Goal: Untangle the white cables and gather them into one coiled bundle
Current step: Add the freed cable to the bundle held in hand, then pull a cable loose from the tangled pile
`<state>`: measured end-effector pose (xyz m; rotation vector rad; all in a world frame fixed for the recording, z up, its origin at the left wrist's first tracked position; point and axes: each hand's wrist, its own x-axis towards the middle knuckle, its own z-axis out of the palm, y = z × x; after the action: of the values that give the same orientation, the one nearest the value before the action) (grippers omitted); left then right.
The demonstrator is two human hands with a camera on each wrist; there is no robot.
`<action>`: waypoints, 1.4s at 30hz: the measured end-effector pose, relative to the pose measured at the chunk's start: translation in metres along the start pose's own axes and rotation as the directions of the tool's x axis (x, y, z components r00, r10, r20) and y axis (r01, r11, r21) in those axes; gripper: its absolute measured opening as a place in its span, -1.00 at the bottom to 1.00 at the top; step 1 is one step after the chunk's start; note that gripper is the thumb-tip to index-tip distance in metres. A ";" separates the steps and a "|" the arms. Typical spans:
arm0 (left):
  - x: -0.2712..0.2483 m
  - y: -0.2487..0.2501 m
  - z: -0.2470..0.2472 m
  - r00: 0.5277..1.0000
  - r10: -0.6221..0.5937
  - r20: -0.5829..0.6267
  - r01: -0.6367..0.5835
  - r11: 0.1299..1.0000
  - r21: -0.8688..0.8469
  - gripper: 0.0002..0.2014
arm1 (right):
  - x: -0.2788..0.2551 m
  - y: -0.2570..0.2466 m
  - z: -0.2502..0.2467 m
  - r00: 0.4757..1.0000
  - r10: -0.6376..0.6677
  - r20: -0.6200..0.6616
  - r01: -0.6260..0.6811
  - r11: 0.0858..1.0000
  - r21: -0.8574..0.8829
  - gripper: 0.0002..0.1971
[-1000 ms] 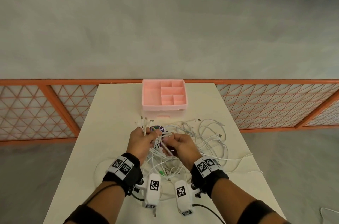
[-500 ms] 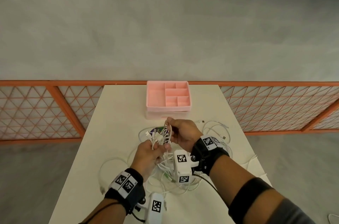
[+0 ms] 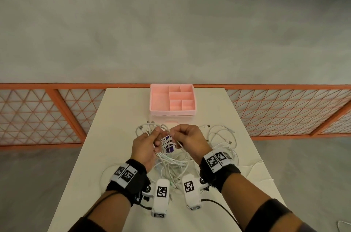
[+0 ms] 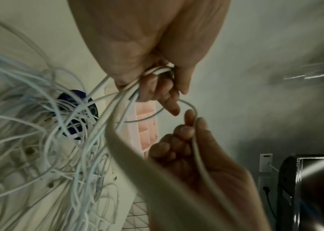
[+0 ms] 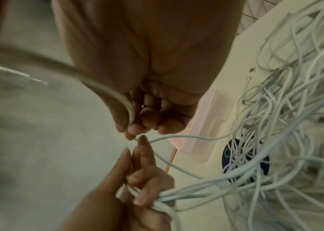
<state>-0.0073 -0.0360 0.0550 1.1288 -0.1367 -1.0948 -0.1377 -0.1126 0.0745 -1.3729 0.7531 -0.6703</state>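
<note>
A tangle of white cables lies on the white table and rises into both hands. My left hand grips a bunch of several strands, with connector ends sticking out beyond the fingers. My right hand pinches a single cable between thumb and fingers, right beside the left hand. In the right wrist view that strand runs through the pinch, and the left hand's bunch is below. A short loop links the two hands.
A pink compartment tray stands at the table's far end, just beyond the hands. A dark blue round item lies under the tangle. More cable loops spread to the right and one strand to the left. An orange lattice fence runs behind.
Half a second ago my right hand was stretched ahead of the left. It has come back level beside the left hand, which has moved up, still holding its bunch.
</note>
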 end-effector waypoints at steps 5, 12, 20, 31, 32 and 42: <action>0.007 0.000 0.010 0.998 -0.009 -0.059 0.014 0.996 0.091 -0.73 | -0.008 0.020 0.000 0.996 -0.010 0.092 0.032 0.970 -0.240 -0.85; -0.002 -0.011 0.009 0.983 0.178 -0.051 -0.147 0.919 0.367 -0.93 | -0.002 0.018 0.000 0.977 0.213 -0.013 -0.210 0.946 -0.247 -0.94; -0.011 -0.013 0.004 0.956 0.275 0.105 -0.294 0.857 0.423 -0.95 | 0.020 0.003 -0.001 0.972 0.231 -0.036 -0.234 0.953 -0.191 -0.75; 0.000 0.001 -0.004 0.893 0.446 -0.054 -0.420 0.871 0.255 -0.58 | 0.029 0.006 0.004 0.993 0.066 -0.094 -0.093 0.944 -0.317 -0.81; 0.002 0.006 -0.002 0.891 0.453 -0.029 -0.430 0.863 0.265 -0.59 | 0.027 0.006 0.007 0.997 0.038 -0.067 -0.059 0.937 -0.343 -0.80; 0.004 0.014 0.018 0.938 0.330 0.108 -0.347 0.879 0.328 -0.47 | 0.022 -0.037 0.011 0.989 -0.118 -0.084 0.108 0.987 -0.115 -0.84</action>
<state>-0.0073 -0.0510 0.0726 1.3281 -0.5638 -0.7995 -0.1148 -0.1268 0.1096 -1.5026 0.7985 -0.7941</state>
